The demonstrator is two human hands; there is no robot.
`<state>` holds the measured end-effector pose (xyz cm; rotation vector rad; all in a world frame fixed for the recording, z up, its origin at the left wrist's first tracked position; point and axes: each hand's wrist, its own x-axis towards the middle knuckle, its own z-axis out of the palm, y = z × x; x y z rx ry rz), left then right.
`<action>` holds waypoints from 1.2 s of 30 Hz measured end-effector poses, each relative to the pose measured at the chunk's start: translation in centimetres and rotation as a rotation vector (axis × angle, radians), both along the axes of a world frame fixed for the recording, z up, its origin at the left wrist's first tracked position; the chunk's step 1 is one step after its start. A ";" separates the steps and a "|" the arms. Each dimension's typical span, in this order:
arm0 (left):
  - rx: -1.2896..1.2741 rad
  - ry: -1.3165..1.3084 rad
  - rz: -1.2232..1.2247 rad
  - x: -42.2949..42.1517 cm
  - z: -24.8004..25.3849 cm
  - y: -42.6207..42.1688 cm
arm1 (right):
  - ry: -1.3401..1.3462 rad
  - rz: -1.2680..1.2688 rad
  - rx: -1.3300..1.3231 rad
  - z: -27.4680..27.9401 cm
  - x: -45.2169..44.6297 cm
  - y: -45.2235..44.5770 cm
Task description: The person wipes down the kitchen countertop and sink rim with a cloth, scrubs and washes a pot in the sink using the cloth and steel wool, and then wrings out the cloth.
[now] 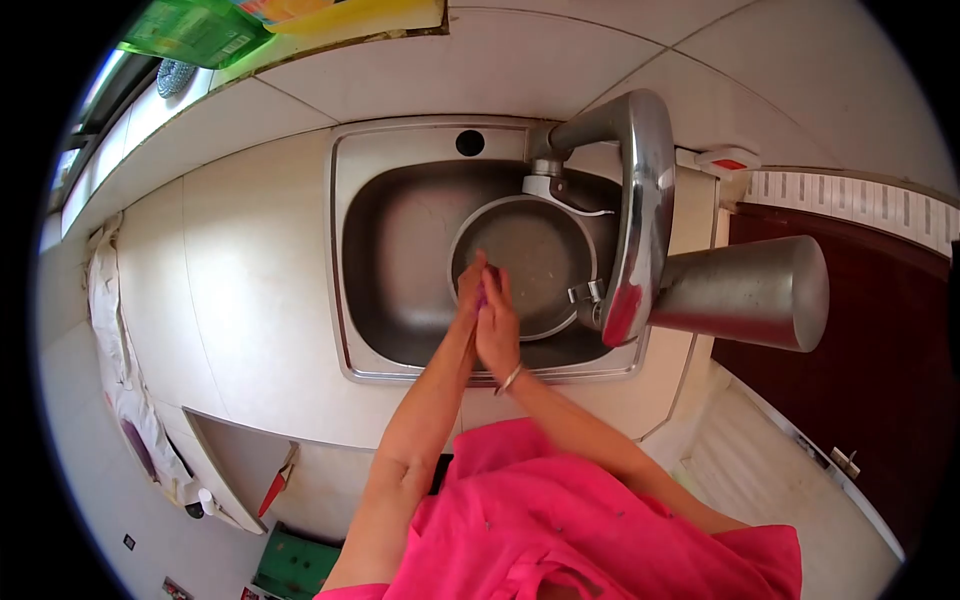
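Over the sink (385, 180) my left hand (470, 281) and my right hand (498, 325) are pressed together, palm against palm. A small purple thing (482, 298) shows between them; most of it is hidden, and its kind cannot be made out. Just below my hands a round metal basin (545, 235) sits in the sink, apparently with cloudy water in it. A bracelet (509, 379) circles my right wrist.
A tall chrome faucet (645, 180) arches over the sink's right side, with a metal cylinder (745, 295) attached. Pale countertop (250, 290) lies to the left. At upper left are a green bottle (195, 35) and a steel scourer (174, 77). A red-handled tool (275, 488) hangs below.
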<state>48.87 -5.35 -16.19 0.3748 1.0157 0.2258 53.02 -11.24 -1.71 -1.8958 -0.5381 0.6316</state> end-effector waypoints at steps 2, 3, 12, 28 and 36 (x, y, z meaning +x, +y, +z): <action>0.209 0.310 -0.095 2.0 0.6 -1.9 | 0.129 0.058 -0.254 -2.6 3.6 0.6; -0.036 0.331 0.101 4.8 11.0 -0.7 | 0.310 0.079 -0.347 -2.2 6.1 1.5; 0.022 0.313 0.011 3.3 5.5 -0.4 | -0.257 0.121 -0.100 -1.6 1.8 0.0; -0.190 -0.186 0.113 1.0 4.2 0.6 | 0.310 0.076 -0.101 -6.4 4.7 -1.6; -0.190 -0.315 0.359 2.3 2.0 -2.4 | 0.117 0.008 -0.261 -1.1 5.3 1.5</action>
